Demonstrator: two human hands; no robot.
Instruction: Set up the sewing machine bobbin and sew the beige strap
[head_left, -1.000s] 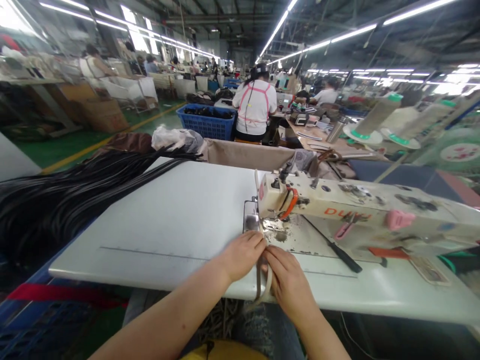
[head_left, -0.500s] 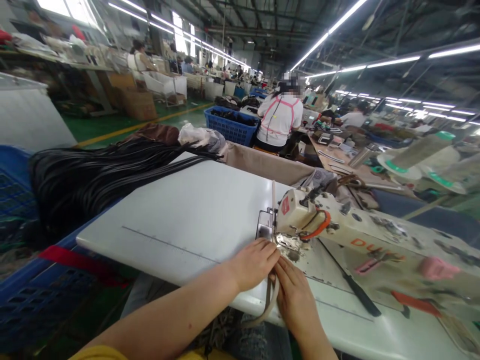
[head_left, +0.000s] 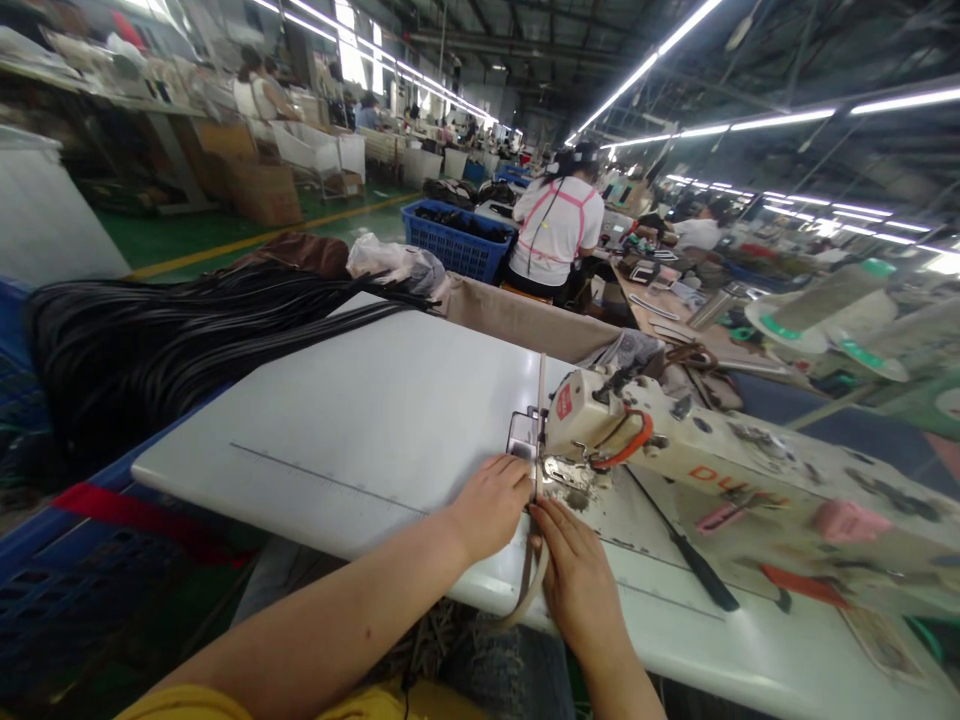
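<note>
A narrow beige strap (head_left: 531,580) runs under the head of a sewing machine (head_left: 592,415) and hangs in a loop over the table's near edge. My left hand (head_left: 491,500) lies on the table left of the strap, fingertips pressed together against it just before the needle area. Nearer to me, my right hand (head_left: 574,560) has its fingers closed on the strap from the right side. Past the machine head, the strap's far stretch (head_left: 542,375) lies on the white table top (head_left: 360,400). The needle itself is too small to make out.
Long black straps (head_left: 150,340) lie heaped over a blue crate (head_left: 90,570) at the left. A black-handled tool (head_left: 705,575) rests on the table under the machine arm. Thread cones (head_left: 817,300) stand at right. Ahead sits a person (head_left: 559,225) beside another blue crate (head_left: 457,245).
My hands have drawn apart a little: the left slid left off the strap's top, uncovering a stretch of strap between them. The whole view has shifted slightly.
</note>
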